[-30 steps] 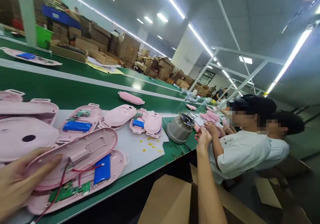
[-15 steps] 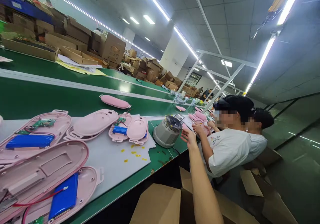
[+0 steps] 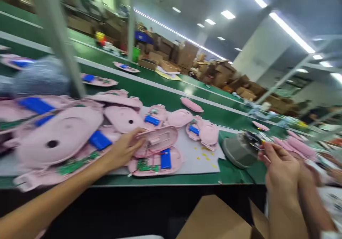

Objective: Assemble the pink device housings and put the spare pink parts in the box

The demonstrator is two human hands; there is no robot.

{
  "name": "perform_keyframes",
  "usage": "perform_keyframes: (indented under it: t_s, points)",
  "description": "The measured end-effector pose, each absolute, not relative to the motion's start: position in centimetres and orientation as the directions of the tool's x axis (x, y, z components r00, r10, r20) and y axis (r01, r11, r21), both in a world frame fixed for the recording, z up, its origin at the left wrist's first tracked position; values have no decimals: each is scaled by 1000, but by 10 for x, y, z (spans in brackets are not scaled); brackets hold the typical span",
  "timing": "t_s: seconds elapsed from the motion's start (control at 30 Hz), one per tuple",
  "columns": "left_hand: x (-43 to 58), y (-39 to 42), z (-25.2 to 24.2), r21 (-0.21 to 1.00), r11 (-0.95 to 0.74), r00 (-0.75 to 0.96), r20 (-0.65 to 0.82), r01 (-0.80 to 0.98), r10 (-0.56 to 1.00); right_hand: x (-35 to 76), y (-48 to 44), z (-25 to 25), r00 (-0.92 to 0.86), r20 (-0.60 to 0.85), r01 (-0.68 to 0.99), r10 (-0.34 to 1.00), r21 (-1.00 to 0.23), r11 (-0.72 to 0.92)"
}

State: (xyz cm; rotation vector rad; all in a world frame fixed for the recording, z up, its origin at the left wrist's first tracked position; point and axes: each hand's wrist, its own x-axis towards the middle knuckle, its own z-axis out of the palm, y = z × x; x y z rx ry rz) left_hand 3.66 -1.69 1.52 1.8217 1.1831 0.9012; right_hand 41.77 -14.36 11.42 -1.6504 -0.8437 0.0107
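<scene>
Left of the grey machine point(image 3: 235, 151), the left hand point(image 3: 124, 148) is clamped on the left end of a pink cover point(image 3: 171, 136), which leans hollow side up over its base shell point(image 3: 176, 160), probably so that the red wire point(image 3: 157, 153) is not strained. The right hand point(image 3: 283, 164) is raised just right of the machine, well apart from the left, its fingertips drawn together; blur makes it impossible to say whether they pinch anything. The white sheet point(image 3: 192, 166) left of the machine perhaps guards the shells from scratches. Cover and base look like smooth, matte moulded plastic, long ovals with rounded ends; the blue battery pack point(image 3: 166, 159) is a flat block, the green circuit board point(image 3: 146, 165) thin, and the yellow scraps point(image 3: 204, 155) nearest the machine small and flat
</scene>
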Motion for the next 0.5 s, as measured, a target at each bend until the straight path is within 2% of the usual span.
perform_keyframes:
  t_s: [0.03,0.1,0.17,0.23,0.3,0.43,0.5]
  points:
    - [33,-19,12,886,-284,328,163,367,931,384,-133,104,649,394,490,651,-871,37]
    - [31,-22,8,912,-286,301,195,294,933,310,-113,85,321,335,498,886,-855,143]
    - [32,-23,5,940,-272,247,219,204,944,245,-94,66,-26,338,525,941,-796,301]
    - [35,-24,3,964,-244,195,220,104,956,203,-80,46,-254,364,556,896,-703,443]
    - [35,-25,-1,980,-201,186,196,7,963,187,-72,30,-329,354,595,876,-643,483]
    - [35,-27,-10,986,-152,149,160,-64,976,185,-75,22,-180,327,585,928,-723,368]
    - [35,-27,-12,990,-129,95,135,-60,986,184,-77,26,-179,352,607,919,-696,385]
